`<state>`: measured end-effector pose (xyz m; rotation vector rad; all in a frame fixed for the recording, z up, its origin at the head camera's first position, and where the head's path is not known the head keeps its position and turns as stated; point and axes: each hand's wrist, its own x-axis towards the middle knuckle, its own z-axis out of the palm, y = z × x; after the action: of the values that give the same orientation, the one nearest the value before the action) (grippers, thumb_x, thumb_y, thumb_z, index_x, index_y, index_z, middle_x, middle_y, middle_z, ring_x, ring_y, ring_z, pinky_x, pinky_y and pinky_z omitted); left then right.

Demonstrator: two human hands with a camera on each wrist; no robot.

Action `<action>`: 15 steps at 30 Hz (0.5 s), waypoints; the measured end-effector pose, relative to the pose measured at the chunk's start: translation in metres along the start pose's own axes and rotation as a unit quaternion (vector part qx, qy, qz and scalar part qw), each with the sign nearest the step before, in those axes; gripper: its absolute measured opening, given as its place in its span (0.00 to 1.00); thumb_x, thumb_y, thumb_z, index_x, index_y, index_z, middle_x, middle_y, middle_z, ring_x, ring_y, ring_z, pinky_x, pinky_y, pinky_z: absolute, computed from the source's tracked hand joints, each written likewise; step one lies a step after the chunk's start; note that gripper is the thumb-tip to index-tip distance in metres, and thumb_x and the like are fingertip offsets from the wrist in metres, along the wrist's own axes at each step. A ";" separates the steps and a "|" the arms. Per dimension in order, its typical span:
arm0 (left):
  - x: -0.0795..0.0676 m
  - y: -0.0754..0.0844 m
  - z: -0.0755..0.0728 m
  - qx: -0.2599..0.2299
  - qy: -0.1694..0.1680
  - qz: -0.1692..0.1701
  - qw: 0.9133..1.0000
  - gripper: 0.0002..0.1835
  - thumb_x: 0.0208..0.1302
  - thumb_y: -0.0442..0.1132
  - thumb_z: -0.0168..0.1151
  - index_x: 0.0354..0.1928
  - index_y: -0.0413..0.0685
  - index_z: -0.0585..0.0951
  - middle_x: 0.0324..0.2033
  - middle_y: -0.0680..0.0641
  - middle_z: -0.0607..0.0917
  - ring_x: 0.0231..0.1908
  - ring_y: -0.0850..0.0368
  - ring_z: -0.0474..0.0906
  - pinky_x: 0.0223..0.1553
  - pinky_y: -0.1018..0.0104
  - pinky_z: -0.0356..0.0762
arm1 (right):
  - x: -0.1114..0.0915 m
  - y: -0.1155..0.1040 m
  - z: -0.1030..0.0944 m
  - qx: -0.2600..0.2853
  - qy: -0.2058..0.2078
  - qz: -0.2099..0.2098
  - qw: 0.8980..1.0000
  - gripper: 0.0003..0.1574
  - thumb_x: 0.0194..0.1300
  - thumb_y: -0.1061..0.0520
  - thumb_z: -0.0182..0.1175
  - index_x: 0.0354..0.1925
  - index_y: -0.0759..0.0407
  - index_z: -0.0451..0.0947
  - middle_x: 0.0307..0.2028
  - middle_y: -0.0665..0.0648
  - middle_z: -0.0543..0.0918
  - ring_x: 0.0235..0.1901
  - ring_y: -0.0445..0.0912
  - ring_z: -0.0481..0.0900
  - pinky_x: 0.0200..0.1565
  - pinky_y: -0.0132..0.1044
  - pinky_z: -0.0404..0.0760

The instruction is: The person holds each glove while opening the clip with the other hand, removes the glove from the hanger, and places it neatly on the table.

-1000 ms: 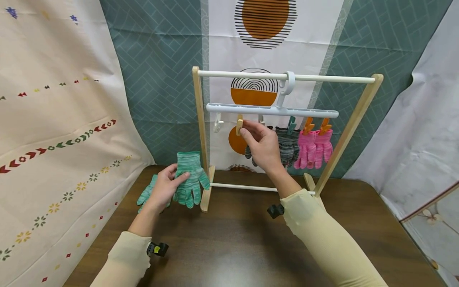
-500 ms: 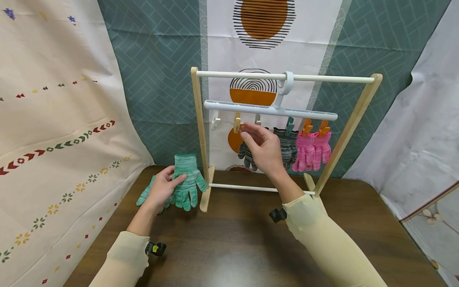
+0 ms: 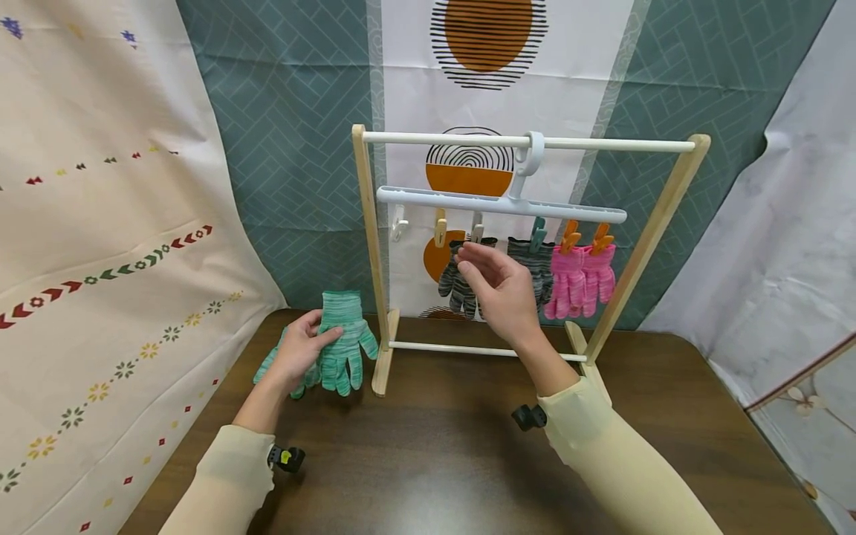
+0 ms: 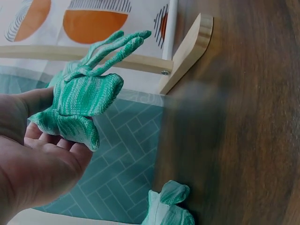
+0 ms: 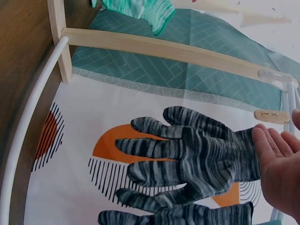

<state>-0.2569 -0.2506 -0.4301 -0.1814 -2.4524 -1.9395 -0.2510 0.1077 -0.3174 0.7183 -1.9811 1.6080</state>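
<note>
My left hand (image 3: 299, 353) pinches a green knitted glove (image 3: 343, 353) between thumb and fingers, its cuff upward. Another green glove (image 4: 168, 206) lies on the table beyond that hand. My right hand (image 3: 504, 297), fingers loosely bent and holding nothing, is in front of a black-and-grey glove (image 3: 455, 286), near its cuff; whether they touch is unclear. That glove hangs from a grey clothespin (image 3: 478, 227). A second black-and-grey glove (image 3: 543, 271) hangs from a teal clothespin (image 3: 538, 234). Left of them, a tan clothespin (image 3: 440, 229) and a white clothespin (image 3: 399, 224) hold nothing.
A pale hanger (image 3: 441, 199) hooks over the top rod (image 3: 608, 145) of a wooden rack (image 3: 368, 223). Pink gloves (image 3: 582, 282) hang at its right from orange clothespins (image 3: 570, 238). The rack stands on a brown table (image 3: 428, 461), with patterned cloths behind and beside it.
My right hand has let go of the tan clothespin and moved down and right toward the black-and-grey glove. My left hand has shifted slightly left and down with the green glove.
</note>
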 end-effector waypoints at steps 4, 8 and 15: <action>0.004 -0.001 -0.001 0.025 -0.006 -0.025 0.999 0.39 0.80 0.45 0.63 0.82 0.38 0.59 0.69 0.32 0.77 0.73 0.37 0.67 0.74 0.35 0.59 | -0.007 0.002 -0.006 -0.003 -0.004 0.002 1.000 0.21 0.76 0.59 0.66 0.64 0.64 0.82 0.57 0.60 0.88 0.57 0.49 0.86 0.59 0.35 0.82; 0.008 -0.003 -0.002 0.047 -0.011 -0.043 0.998 0.43 0.80 0.47 0.63 0.84 0.38 0.52 0.80 0.32 0.59 0.79 0.33 0.54 0.75 0.32 0.54 | -0.012 0.004 -0.012 -0.011 -0.007 0.001 1.000 0.22 0.76 0.59 0.67 0.64 0.64 0.82 0.57 0.61 0.88 0.57 0.50 0.86 0.58 0.34 0.82; 0.015 -0.006 -0.003 0.056 -0.020 -0.057 0.997 0.42 0.79 0.47 0.63 0.84 0.38 0.55 0.81 0.34 0.57 0.79 0.32 0.52 0.74 0.31 0.55 | -0.020 0.005 -0.022 -0.035 -0.021 -0.004 0.999 0.24 0.75 0.61 0.67 0.66 0.64 0.81 0.58 0.63 0.87 0.57 0.51 0.86 0.57 0.32 0.81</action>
<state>-0.2730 -0.2533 -0.4343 -0.0801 -2.6445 -1.8484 -0.2387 0.1323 -0.3303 0.7376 -2.0506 1.5235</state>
